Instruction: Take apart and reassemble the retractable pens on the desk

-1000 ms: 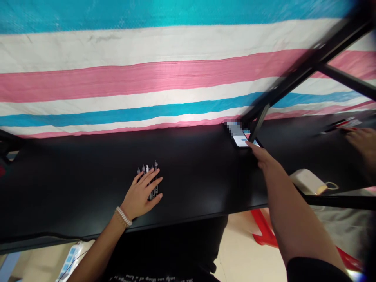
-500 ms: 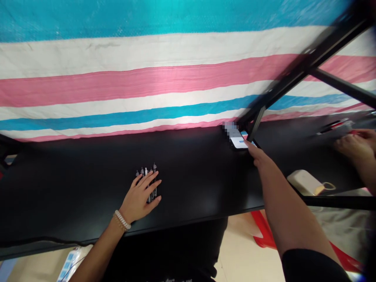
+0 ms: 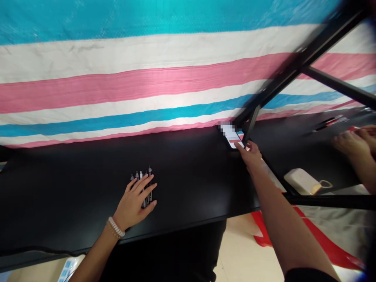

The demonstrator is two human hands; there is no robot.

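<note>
Several dark pens [image 3: 150, 172] lie side by side on the black table [image 3: 188, 176], one with a white tip. My left hand [image 3: 133, 201] rests over them with its fingers spread, hiding much of their length. At the right, my right hand [image 3: 249, 154] is at the lower end of a phone [image 3: 235, 141] with a lit screen. The thumb touches the screen's lower part, and the other fingers are bent beside the phone near a black metal strut.
Black frame bars [image 3: 276, 86] rise at the right. Beyond them are another person's hands [image 3: 354, 145], pens [image 3: 329, 123] and a white case with a loop [image 3: 302, 181]. A striped sheet [image 3: 147, 86] hangs behind the table. Red stool parts [image 3: 263, 231] show below.
The view has shifted slightly. My right hand's thumb has moved onto the phone's screen, with the other fingers now visible beside it. My left hand still lies over the pens.
</note>
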